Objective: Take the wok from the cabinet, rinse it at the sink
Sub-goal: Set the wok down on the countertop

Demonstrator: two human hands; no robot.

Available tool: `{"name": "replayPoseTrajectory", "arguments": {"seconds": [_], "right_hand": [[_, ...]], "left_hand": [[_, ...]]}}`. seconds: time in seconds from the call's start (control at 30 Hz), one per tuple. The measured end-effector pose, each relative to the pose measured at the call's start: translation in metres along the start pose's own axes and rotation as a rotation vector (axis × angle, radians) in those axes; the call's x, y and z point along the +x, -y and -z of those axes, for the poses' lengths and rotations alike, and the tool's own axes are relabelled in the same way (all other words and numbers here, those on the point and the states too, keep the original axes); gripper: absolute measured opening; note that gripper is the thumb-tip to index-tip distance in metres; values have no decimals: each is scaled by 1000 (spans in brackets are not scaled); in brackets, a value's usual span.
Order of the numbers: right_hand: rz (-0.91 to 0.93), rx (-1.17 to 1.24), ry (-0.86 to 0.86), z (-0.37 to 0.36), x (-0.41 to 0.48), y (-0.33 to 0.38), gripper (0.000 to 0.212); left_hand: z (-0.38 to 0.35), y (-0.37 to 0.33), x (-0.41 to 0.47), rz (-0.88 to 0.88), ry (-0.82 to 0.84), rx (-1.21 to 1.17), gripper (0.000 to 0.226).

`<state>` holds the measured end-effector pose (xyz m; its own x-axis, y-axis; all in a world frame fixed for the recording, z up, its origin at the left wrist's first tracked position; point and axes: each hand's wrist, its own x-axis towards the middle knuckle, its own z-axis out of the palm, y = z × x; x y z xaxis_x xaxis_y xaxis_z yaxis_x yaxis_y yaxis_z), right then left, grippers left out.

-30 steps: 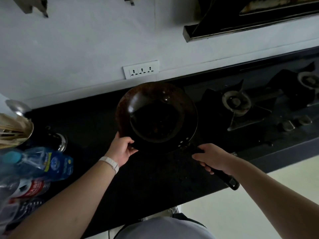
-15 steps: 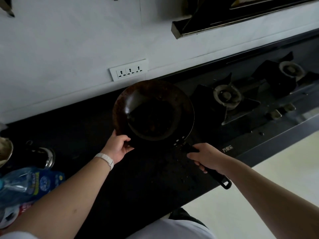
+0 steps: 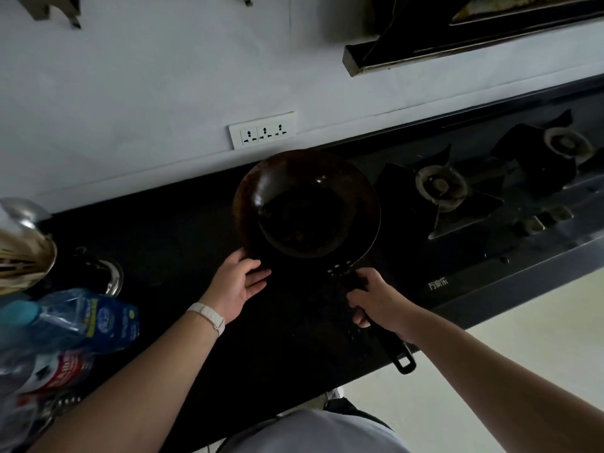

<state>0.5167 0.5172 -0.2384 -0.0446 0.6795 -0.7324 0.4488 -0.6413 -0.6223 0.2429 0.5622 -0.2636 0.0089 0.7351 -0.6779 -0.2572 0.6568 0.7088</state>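
Note:
A dark round wok (image 3: 305, 204) with a long black handle sits over the black countertop (image 3: 170, 243), left of the stove. My right hand (image 3: 376, 297) grips the handle close to the bowl; the handle's looped end sticks out past the counter edge. My left hand (image 3: 237, 284), with a white wristband, lies at the wok's near-left rim with its fingers spread and relaxed, fingertips just by the rim. No sink or cabinet is in view.
A two-burner gas stove (image 3: 441, 188) lies right of the wok. A socket strip (image 3: 263, 129) is on the white wall behind. At the left stand a blue plastic bottle (image 3: 81, 322), a metal utensil holder (image 3: 23, 253) and a small round metal item (image 3: 111, 279). A range hood (image 3: 457, 34) hangs above.
My left hand has loosened from the wok's rim and its fingers have spread. The wok and my right hand stay about where they were; the camera has shifted slightly.

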Motion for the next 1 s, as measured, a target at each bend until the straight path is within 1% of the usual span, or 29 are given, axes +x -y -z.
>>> {"name": "replayPoseTrajectory", "arguments": {"seconds": [0.1,0.17,0.27,0.37,0.43,0.57,0.63,0.73,0.8,0.9,1.0], "right_hand": [[25,109,-56,-18,-2,-3,53],[28,166,-67,-30,-4,-2,58],[19,179,-68,-43,-6,-2,60],[34,145,-62,-55,-7,-1,63],[53,100,-42,-62,-8,3,65],[79,156,47,-76,-8,12,61],[89,113,66,-82,-7,17,61],[113,64,83,-89,-5,23,67],[135,-14,96,-91,0,26,69],[209,-226,84,-90,5,34,67],[384,-475,21,-88,2,42,58]], "left_hand": [[-4,18,-29,54,15,12,38],[-9,35,-48,85,40,61,36],[-18,61,-69,131,82,153,32],[-26,77,-82,179,126,161,31],[-28,82,-89,198,147,150,31],[-28,81,-106,204,227,89,27],[-25,76,-112,165,203,139,25],[-13,68,-113,100,119,247,22],[-2,60,-112,64,78,304,21],[13,47,-111,3,12,440,27],[27,39,-108,-97,-58,609,32]]}}
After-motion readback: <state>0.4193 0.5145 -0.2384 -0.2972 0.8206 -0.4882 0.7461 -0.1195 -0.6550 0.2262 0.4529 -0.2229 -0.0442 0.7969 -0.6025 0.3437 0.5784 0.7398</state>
